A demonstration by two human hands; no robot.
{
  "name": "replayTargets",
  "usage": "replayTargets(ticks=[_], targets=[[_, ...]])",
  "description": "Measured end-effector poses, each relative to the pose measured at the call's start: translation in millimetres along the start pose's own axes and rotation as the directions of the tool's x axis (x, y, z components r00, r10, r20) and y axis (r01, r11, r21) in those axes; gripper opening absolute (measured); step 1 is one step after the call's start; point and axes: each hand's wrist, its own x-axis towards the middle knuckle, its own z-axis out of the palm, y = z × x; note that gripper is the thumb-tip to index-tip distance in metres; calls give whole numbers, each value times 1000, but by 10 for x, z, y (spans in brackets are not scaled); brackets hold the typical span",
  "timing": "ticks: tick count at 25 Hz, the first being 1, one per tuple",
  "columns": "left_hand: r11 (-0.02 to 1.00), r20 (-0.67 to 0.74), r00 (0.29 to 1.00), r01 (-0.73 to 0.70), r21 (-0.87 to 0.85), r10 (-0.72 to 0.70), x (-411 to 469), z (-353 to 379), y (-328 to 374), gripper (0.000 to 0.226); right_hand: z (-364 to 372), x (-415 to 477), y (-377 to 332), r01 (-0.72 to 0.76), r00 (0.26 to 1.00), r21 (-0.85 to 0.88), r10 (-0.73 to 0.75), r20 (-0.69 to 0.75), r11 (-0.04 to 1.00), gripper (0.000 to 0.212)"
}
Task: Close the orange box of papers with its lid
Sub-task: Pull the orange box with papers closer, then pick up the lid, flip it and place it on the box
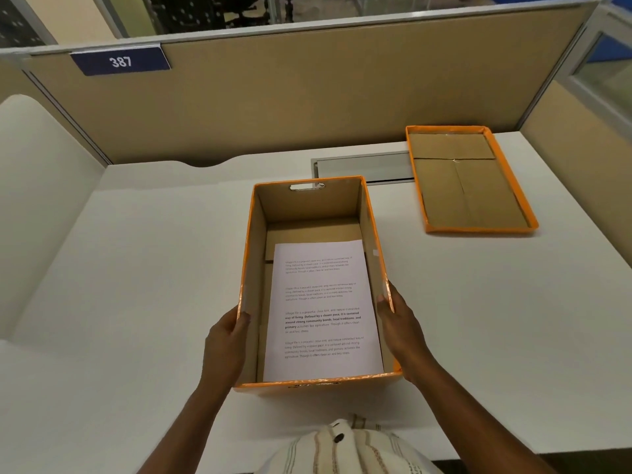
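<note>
An orange box (pixel 247 254) with brown cardboard inside stands open in the middle of the white desk. White printed papers (pixel 321 309) lie flat on its bottom. My left hand (pixel 225 347) grips the box's left wall near the front, thumb over the rim. My right hand (pixel 398 323) grips the right wall the same way. The orange lid (pixel 472 230) lies upside down on the desk at the back right, apart from the box, its brown inner side facing up.
The white desk (pixel 136 268) is fenced by tan partition walls (pixel 273 97) at the back and sides. A grey cable slot (pixel 362 167) runs behind the box, touching the lid's left edge. A blue sign reading 387 (pixel 120 61) hangs at the upper left.
</note>
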Motion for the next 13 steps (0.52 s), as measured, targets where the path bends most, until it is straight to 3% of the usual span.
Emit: replayTargets(ticks=[3,5,9,13], targets=[[885,-61,988,-98,456,140,14,19,8,54,-35,-54,-53,9,999,53,-10,35,999,33],[820,-79,978,-119,560,195,-23,38,117,69,-81,-72,-73,26,999,79,-29,36,997,19],[874,-53,942,-285,394,331,-260,232,530,69,-194,-7,-33,56,998,138,-58,5,989,64],[881,116,901,-433,193,417,-384,630,1060,53,-428,223,-73,96,993,71,-91,-75,993,63]])
